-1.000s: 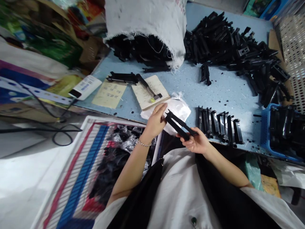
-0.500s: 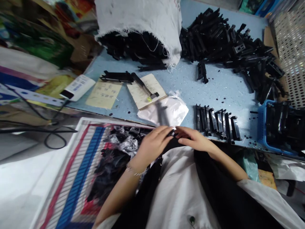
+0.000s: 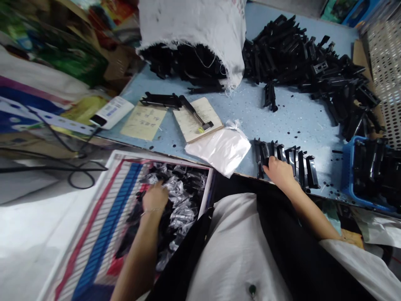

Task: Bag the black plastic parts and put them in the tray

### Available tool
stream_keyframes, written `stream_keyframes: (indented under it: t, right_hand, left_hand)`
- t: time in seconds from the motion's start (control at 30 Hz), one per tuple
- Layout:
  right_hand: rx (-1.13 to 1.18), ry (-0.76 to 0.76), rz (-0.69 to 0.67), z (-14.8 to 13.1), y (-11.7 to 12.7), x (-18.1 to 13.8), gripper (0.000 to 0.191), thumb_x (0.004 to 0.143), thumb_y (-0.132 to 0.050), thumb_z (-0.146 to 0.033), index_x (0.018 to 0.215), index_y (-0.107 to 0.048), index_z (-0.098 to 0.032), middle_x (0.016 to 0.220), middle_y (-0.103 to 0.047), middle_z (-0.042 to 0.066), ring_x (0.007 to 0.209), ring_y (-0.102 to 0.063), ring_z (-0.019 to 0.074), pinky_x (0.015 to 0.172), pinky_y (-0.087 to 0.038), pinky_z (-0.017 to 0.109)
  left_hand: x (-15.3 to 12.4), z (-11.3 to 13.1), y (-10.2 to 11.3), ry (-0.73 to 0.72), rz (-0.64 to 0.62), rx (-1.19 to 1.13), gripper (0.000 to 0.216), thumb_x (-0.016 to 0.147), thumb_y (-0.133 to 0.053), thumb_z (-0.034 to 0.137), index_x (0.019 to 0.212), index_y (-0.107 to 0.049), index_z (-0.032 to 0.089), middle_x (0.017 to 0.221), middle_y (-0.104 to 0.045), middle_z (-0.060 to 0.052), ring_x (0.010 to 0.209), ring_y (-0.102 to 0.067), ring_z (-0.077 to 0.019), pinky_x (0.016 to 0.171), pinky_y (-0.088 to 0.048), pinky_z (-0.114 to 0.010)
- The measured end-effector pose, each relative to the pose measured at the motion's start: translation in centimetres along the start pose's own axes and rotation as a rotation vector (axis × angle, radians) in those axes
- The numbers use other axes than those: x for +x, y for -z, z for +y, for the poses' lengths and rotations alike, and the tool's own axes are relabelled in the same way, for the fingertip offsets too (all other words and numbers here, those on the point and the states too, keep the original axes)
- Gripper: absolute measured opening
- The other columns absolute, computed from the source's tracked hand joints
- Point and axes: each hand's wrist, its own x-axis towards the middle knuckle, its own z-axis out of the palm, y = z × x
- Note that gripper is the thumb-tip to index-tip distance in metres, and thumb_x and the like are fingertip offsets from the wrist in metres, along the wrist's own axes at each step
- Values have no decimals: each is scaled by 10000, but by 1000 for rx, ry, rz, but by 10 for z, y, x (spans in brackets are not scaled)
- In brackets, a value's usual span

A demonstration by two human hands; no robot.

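black parts [image 3: 286, 161]: matt plastic; bag [image 3: 223, 148]: glossy film; sack [image 3: 200, 25]: rough woven cloth

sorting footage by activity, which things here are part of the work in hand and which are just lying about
In use:
- left hand in the striped bag of wrapped black parts
- right hand on the row of black plastic parts

Lying about:
- clear plastic bag
- hammer
- paper notes
- white sack
- blue basket

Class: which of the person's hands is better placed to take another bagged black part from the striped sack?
Probably the left hand: it is already down among the bagged parts in the striped sack. The right hand rests on the row of black pieces.
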Motion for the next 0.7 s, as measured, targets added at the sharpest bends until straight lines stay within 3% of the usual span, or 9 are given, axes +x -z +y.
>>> stream_keyframes:
  t: [0.07, 0.1, 0.17, 0.27, 0.4, 0.53, 0.63, 0.7]
  right_hand:
    - [65, 17, -19, 7, 2, 5, 199, 962, -555, -298, 1042, -621, -128, 950, -732, 201, 872, -717, 309, 737, -496, 371]
    - [126, 32, -19, 11, 2, 7, 196, 956, -558, -291, 1055, -622, -134, 955, -734, 186, 883, -715, 306, 749, -493, 372]
    - [314, 60, -15, 20, -2, 10, 214, 943, -570, -308, 1088, -617, -157, 928, -731, 130, 845, -709, 273, 748, -490, 361]
    - [763, 80, -7, 25, -14, 13, 270, 922, -577, -370, 1125, -594, -194, 876, -691, 37, 708, -672, 185, 693, -502, 321]
    - [1434, 122, -39, 6, -21, 17, 351, 820, -695, -490, 1023, -603, -218, 857, -665, -1, 747, -670, 170, 661, -532, 300]
    - [1932, 195, -213, -32, -17, 29, 380, 718, -814, -522, 847, -595, -240, 814, -678, 0, 846, -711, 226, 722, -573, 371]
    - [2094, 193, -249, -57, -20, 41, 315, 729, -824, -438, 800, -585, -244, 809, -681, -4, 877, -701, 211, 761, -573, 366]
    - [2045, 142, -133, -62, -24, 44, 245, 741, -806, -368, 816, -607, -246, 769, -645, -34, 818, -665, 157, 734, -550, 293]
  left_hand:
    - [17, 47, -13, -67, 145, -51, 288, 940, -462, 303, 1068, -652, 127, 1044, -689, -186, 1045, -641, -314, 957, -520, -479]
    - [24, 74, -20, -181, 200, -115, 265, 950, -495, 322, 1077, -656, 154, 1068, -684, -157, 1043, -638, -288, 973, -519, -447]
    - [34, 127, -33, -465, 172, -195, 212, 940, -574, 332, 1044, -677, 179, 1067, -676, -127, 1017, -636, -261, 964, -526, -411]
    - [47, 177, -45, -587, 81, -172, 136, 927, -606, 260, 939, -705, 167, 1001, -666, -127, 971, -633, -262, 906, -534, -409]
    - [66, 179, -40, -418, 9, -367, 173, 896, -656, 272, 753, -668, 174, 848, -653, -63, 824, -635, -201, 791, -536, -342]
    - [78, 165, -29, -229, -193, -691, 161, 874, -638, 299, 791, -692, 172, 748, -678, -18, 702, -635, -157, 692, -523, -285]
    - [74, 164, -23, -190, -198, -809, 109, 848, -590, 206, 896, -678, 165, 761, -709, -16, 684, -657, -151, 665, -542, -274]
    - [70, 164, -19, -319, -106, -726, 172, 845, -524, 138, 905, -681, 174, 877, -738, -41, 816, -693, -168, 785, -578, -311]
